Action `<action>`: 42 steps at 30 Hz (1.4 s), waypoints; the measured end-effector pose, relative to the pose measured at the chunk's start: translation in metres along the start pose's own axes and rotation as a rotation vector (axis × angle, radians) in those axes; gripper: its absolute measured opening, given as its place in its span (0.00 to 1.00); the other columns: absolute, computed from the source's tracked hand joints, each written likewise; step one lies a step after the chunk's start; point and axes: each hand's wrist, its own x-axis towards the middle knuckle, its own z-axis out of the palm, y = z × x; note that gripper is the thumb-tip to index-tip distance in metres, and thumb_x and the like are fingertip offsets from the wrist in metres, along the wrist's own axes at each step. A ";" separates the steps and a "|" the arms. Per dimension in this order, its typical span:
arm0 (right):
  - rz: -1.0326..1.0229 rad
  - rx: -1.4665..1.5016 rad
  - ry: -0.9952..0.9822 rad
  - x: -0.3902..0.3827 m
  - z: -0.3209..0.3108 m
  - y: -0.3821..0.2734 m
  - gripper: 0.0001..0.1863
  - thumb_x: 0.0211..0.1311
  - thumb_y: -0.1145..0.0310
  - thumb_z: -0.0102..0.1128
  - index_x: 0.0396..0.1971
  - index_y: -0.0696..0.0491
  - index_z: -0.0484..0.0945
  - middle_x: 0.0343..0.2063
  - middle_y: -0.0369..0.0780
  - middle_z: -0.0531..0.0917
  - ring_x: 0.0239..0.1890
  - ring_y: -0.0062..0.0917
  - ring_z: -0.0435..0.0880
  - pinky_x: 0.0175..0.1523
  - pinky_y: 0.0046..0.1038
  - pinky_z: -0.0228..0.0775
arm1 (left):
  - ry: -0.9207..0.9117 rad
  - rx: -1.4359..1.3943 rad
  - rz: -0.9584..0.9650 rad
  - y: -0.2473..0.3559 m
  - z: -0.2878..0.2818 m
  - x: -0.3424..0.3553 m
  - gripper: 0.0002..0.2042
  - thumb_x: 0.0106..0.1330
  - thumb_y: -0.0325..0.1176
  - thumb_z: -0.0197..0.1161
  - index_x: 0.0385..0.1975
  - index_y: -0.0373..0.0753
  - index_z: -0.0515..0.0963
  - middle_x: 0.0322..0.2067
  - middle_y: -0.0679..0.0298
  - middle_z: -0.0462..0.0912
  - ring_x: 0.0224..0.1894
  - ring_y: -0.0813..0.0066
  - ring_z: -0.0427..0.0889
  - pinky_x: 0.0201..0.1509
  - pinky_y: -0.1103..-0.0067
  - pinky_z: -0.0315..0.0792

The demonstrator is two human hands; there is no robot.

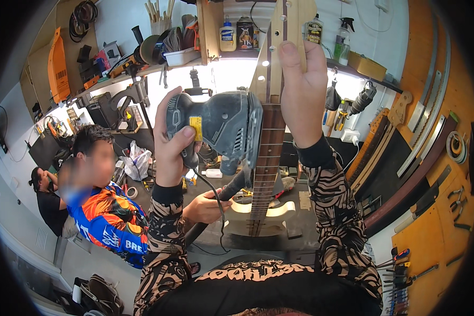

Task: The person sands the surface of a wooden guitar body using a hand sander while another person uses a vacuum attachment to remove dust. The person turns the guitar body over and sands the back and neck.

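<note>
My left hand (169, 139) is wrapped round the body of a dark grey electric sander (224, 121), its thumb beside a yellow label. The sander's flat pad faces right, along the left side of an electric guitar's neck (269, 158); whether it touches the wood, I cannot tell. My right hand (306, 89) grips the pale wooden headstock (275, 58), thumb lying over its face near the bare tuner holes. Lower down is the guitar's pale body (279, 211). A black hose (235, 186) runs from the sander's underside, and a co-worker's hand (204, 208) holds it.
A co-worker in a colourful shirt (113, 216) stands close at my left, another person (47, 197) farther back. A power cord (218, 210) dangles below the sander. The far shelf bears bottles (227, 36). Tools and guitar necks (371, 139) hang along the right wall.
</note>
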 end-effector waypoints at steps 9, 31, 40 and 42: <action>-0.039 -0.067 0.019 0.000 -0.004 0.001 0.23 0.82 0.52 0.65 0.52 0.61 0.76 0.41 0.40 0.87 0.42 0.19 0.84 0.49 0.26 0.79 | 0.023 -0.027 0.007 -0.001 0.004 0.001 0.44 0.62 0.41 0.76 0.80 0.39 0.64 0.56 0.60 0.80 0.38 0.76 0.86 0.30 0.79 0.83; 0.024 0.021 -0.003 0.001 -0.004 0.004 0.24 0.81 0.53 0.67 0.52 0.62 0.77 0.41 0.40 0.87 0.41 0.19 0.84 0.49 0.25 0.78 | 0.147 -0.221 0.083 -0.012 -0.006 0.021 0.36 0.70 0.34 0.67 0.79 0.41 0.62 0.46 0.57 0.85 0.29 0.73 0.84 0.28 0.78 0.80; -0.003 0.007 0.005 0.000 -0.002 0.010 0.24 0.81 0.53 0.67 0.51 0.62 0.77 0.40 0.41 0.87 0.40 0.21 0.84 0.49 0.26 0.78 | 0.107 -0.329 0.099 -0.020 -0.012 0.044 0.32 0.78 0.42 0.59 0.80 0.42 0.63 0.41 0.57 0.87 0.30 0.70 0.81 0.33 0.74 0.75; 0.029 0.061 -0.004 0.000 -0.002 0.014 0.24 0.81 0.53 0.66 0.52 0.62 0.77 0.40 0.41 0.87 0.40 0.21 0.85 0.49 0.27 0.79 | 0.066 -0.367 0.204 -0.011 0.013 0.041 0.25 0.78 0.43 0.58 0.69 0.37 0.73 0.38 0.57 0.87 0.31 0.70 0.81 0.33 0.73 0.75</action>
